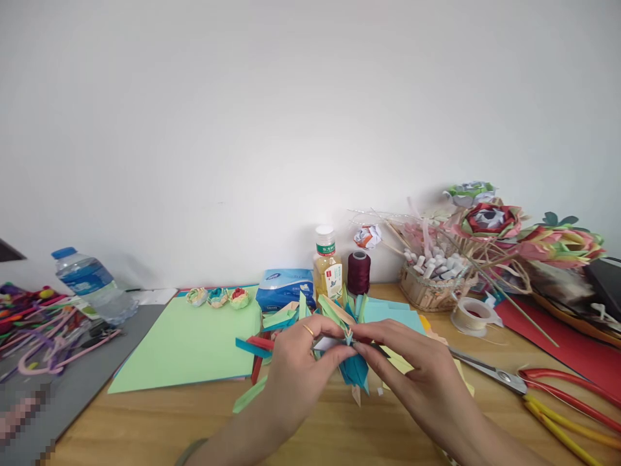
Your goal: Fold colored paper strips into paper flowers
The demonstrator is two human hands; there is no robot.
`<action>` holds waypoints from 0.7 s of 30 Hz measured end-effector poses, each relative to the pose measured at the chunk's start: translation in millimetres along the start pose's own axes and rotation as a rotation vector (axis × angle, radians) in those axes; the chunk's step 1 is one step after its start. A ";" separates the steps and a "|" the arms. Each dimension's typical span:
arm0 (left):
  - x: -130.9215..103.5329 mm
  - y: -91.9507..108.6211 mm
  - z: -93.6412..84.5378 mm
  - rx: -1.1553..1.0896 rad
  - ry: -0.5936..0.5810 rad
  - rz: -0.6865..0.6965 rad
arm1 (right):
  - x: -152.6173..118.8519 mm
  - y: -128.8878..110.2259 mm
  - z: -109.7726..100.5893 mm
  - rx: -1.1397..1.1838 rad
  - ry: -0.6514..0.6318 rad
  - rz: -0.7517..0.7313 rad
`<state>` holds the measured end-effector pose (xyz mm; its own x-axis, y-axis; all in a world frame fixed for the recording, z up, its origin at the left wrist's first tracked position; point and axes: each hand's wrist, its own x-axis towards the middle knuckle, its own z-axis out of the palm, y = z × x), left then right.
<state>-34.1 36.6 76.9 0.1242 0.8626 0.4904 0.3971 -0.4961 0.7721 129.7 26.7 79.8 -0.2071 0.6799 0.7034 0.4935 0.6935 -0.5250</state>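
Observation:
Both hands meet over the middle of the wooden table. My left hand [303, 362], with a ring on one finger, pinches a folded paper piece [355, 370] of blue, green and peach from the left. From the right, the thumb and fingers of my right hand [417, 366] close on the same piece, the fingertips of both hands nearly touching. Its blue part hangs below the fingertips. Behind and left of my left hand lie more folded strips [255, 346] in blue, red and green. Small details between the fingertips are hidden.
Green paper sheets [189, 343] lie at the left, near a water bottle [92, 281]. A tissue pack [285, 288], a juice bottle [328, 265] and a thread spool [359, 270] stand behind. Scissors [504, 377], a ribbon roll [473, 316] and a basket [434, 291] are at the right.

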 end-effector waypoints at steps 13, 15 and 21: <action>-0.4 5.0 -1.9 0.045 0.075 0.358 | -0.2 -7.1 -4.0 -0.081 0.038 -0.141; 0.1 4.9 -1.6 0.034 0.108 0.395 | -0.9 -6.5 -3.9 -0.121 0.069 -0.195; -0.4 4.3 -2.8 0.067 0.091 0.482 | -3.8 -3.5 -6.1 -0.176 0.068 -0.268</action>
<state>-35.0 33.9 81.1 0.2291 0.5231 0.8209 0.3717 -0.8265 0.4229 133.9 20.2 81.9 -0.2951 0.4574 0.8389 0.5688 0.7895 -0.2304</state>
